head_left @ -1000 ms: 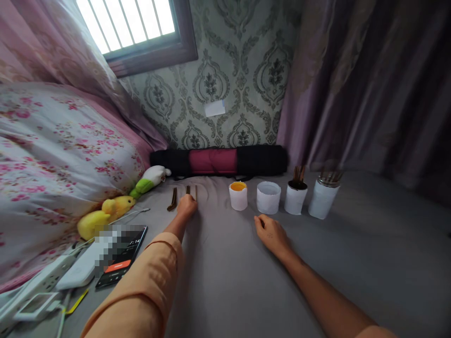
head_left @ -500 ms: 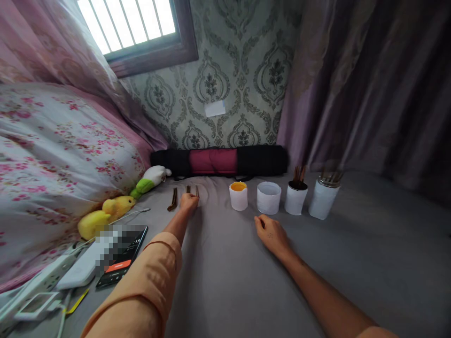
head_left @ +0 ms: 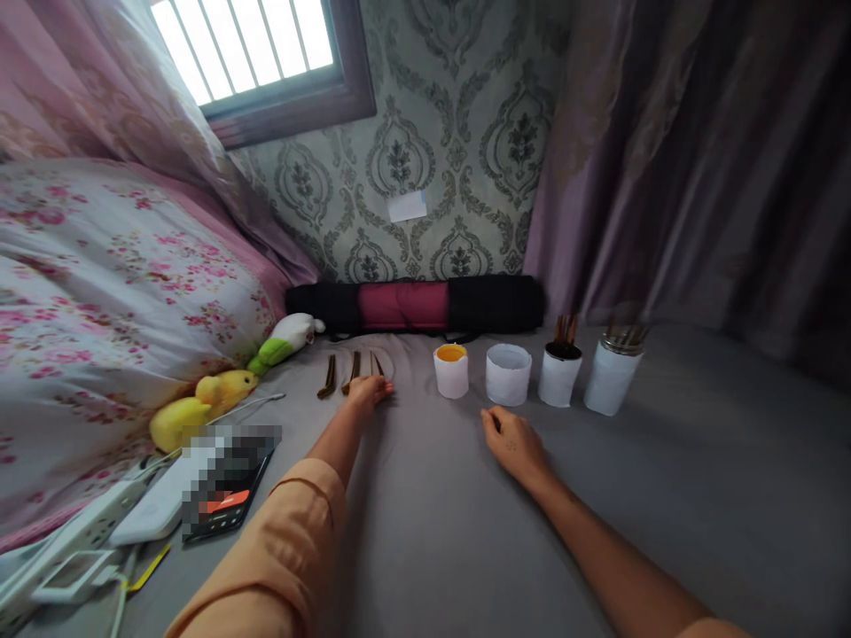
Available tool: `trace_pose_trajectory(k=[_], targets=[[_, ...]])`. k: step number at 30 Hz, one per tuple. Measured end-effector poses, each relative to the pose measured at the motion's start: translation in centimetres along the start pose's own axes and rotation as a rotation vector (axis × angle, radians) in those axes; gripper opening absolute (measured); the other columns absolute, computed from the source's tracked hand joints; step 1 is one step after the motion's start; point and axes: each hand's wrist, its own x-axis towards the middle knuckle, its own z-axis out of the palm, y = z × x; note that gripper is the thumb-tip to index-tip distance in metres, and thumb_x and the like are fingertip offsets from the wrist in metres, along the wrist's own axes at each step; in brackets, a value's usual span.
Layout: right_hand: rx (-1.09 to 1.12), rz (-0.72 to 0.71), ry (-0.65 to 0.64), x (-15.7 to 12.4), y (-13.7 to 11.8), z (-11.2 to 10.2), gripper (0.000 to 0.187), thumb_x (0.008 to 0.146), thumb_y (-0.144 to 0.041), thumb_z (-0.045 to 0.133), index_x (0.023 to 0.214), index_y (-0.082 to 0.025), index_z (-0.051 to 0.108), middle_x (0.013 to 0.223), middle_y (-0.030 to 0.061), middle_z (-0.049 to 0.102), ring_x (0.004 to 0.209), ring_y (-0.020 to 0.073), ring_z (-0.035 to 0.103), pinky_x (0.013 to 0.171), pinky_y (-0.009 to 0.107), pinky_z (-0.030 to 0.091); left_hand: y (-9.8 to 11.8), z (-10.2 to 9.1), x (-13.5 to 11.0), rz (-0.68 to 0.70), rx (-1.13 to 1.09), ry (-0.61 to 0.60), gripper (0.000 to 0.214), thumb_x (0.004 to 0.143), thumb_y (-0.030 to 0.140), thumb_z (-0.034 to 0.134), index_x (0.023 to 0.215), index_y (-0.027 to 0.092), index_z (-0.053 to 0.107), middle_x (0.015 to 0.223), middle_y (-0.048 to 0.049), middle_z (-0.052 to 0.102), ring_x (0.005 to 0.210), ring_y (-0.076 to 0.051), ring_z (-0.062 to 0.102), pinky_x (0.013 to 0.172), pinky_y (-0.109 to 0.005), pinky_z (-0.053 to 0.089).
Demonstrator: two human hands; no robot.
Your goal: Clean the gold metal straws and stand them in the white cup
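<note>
Two sticks (head_left: 379,363) apparently occupied the left hand (head_left: 370,392) at eleven o'clock, grasp unclear; right hand (head_left: 511,439) loosely clenched; light pinching seemed needed!

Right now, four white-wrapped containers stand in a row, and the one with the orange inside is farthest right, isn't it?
Not quite: the head view shows the container with the orange inside farthest left. Four white-wrapped containers do stand in a row.
</note>
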Motion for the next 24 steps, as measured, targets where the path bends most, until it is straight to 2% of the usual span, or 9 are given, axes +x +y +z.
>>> trace_pose_trajectory(k=[4,8,15,24], targets=[[-0.009,-0.001,0.017,-0.1,0.1,0.3,0.036,0.085,-0.039,0.031,0.069,-0.019,0.057,0.065,0.0034,0.061,0.058,0.0117,0.051,0.049,0.024,0.018,-0.6,0.2,-0.6,-0.019,-0.177,-0.091,0.011,0.071,-0.001,0.048,0.073,0.009,0.053,0.063,-0.0054,0.058,0.060,-0.011,0.059,0.063,-0.023,0.052],[-0.008,-0.010,0.028,-0.1,0.2,0.5,0.036,0.085,-0.040,0.031,0.069,-0.020,0.056,0.065,0.0027,0.061,0.058,0.0114,0.051,0.049,0.024,0.017,-1.0,0.5,-1.5,-0.038,-0.309,-0.159,0.011,0.071,-0.001,0.048,0.067,0.009,0.052,0.060,-0.0046,0.057,0.055,-0.009,0.058,0.060,-0.019,0.050],[-0.012,-0.013,0.035,0.0,0.3,0.8,0.036,0.085,-0.040,0.032,0.069,-0.020,0.057,0.064,0.0030,0.061,0.057,0.0113,0.051,0.049,0.024,0.018,-1.5,1.2,-3.6,-0.069,-0.471,-0.250,0.013,0.075,-0.001,0.045,0.069,0.007,0.054,0.058,-0.0044,0.056,0.050,-0.007,0.055,0.051,-0.016,0.047],[0.006,-0.024,0.045,0.1,0.3,0.7,0.035,0.084,-0.038,0.033,0.068,-0.020,0.057,0.063,0.0032,0.060,0.057,0.0113,0.050,0.049,0.023,0.019,-2.2,1.9,-6.3,-0.104,-0.577,-0.299,0.015,0.073,-0.004,0.046,0.073,0.006,0.057,0.062,-0.0043,0.057,0.054,-0.006,0.056,0.055,-0.015,0.049]])
